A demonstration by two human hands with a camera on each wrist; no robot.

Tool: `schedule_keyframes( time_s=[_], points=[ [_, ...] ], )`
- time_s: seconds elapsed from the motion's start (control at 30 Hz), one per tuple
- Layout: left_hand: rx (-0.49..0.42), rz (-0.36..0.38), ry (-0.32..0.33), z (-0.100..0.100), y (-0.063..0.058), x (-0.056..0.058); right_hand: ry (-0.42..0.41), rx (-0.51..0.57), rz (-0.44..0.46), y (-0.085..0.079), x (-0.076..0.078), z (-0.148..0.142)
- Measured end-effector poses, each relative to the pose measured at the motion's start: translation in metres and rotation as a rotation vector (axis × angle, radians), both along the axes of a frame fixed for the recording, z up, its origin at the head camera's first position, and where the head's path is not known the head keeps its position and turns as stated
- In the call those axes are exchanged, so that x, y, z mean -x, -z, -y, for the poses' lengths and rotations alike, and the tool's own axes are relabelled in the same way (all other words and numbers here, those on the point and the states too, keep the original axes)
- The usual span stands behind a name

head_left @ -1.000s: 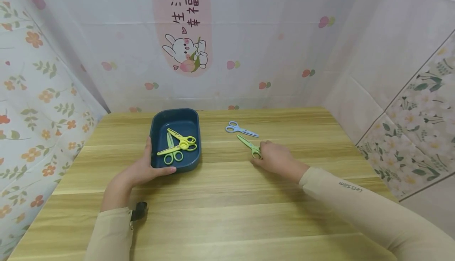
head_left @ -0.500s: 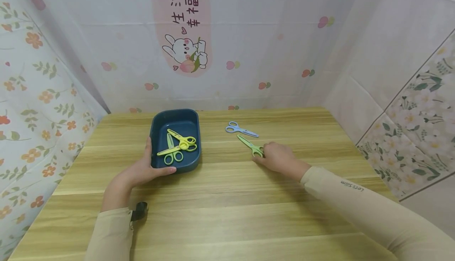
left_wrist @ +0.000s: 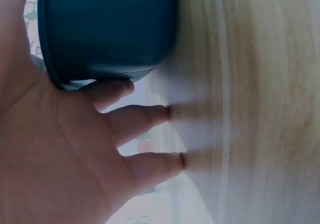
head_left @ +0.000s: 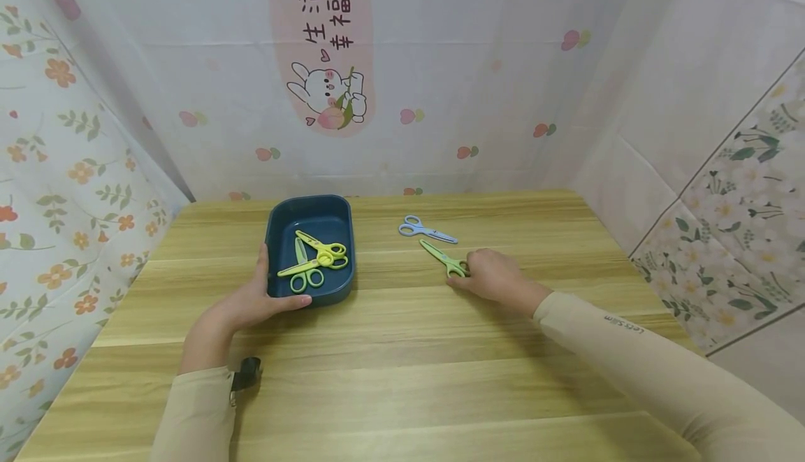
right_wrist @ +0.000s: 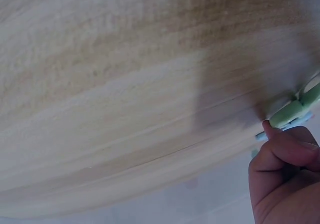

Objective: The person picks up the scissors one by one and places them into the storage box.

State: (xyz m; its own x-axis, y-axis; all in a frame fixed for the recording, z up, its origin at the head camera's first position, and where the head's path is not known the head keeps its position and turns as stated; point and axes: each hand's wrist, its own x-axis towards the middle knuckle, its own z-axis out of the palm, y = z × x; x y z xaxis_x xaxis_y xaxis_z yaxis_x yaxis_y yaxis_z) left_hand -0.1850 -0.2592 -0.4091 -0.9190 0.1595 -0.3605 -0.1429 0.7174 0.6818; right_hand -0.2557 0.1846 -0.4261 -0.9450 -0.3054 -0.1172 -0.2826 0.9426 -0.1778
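Note:
My left hand [head_left: 254, 301] rests against the near left corner of a dark blue tray [head_left: 342, 296]. Its thumb lies along the tray's front wall. In the left wrist view, the straight fingers [left_wrist: 150, 169] reach down to the table beside the tray. Inside it lie yellow scissors [head_left: 324, 258], spread wide, across green-handled scissors [head_left: 307, 279]. Farther right, my right hand [head_left: 497, 277] pinches the handle of light green scissors [head_left: 443, 258], which lie on the table pointing away to the left. Its curled fingers partly hide one handle loop. Blue scissors [head_left: 428, 229] lie just beyond.
The wood-grain table [head_left: 390, 378] ends at the back against a printed curtain [head_left: 440, 84]. Floral cloth [head_left: 82, 203] hangs on the left side, and patterned panels [head_left: 723, 238] stand on the right. A black wrist device [head_left: 247, 374] sits on the left sleeve.
My right hand has shifted slightly right and away, uncovering more of the light green scissors' handles. The scissors stay in place, and the left hand and tray have barely moved.

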Motion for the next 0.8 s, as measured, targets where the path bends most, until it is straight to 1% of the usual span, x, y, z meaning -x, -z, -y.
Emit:
schedule_keyframes(
  time_s=[0.2, 0.37, 0.57, 0.8],
  points=[
    [-0.036, 0.011, -0.003, 0.0001, -0.0007, 0.0020, 0.001, 0.003, -0.017, 0.0000, 0.0010, -0.0001],
    [-0.040, 0.021, 0.000, 0.0011, -0.0006, 0.0030, -0.005, 0.010, -0.018, -0.0006, 0.0006, -0.0006],
    [-0.029, 0.025, 0.003, 0.0011, -0.0025, 0.0030, -0.010, 0.015, -0.016, -0.0025, 0.0005, -0.0008],
    [-0.016, 0.029, 0.007, 0.0000, -0.0037, 0.0021, -0.013, 0.025, -0.013, -0.0097, 0.0025, 0.0005]
  ],
)
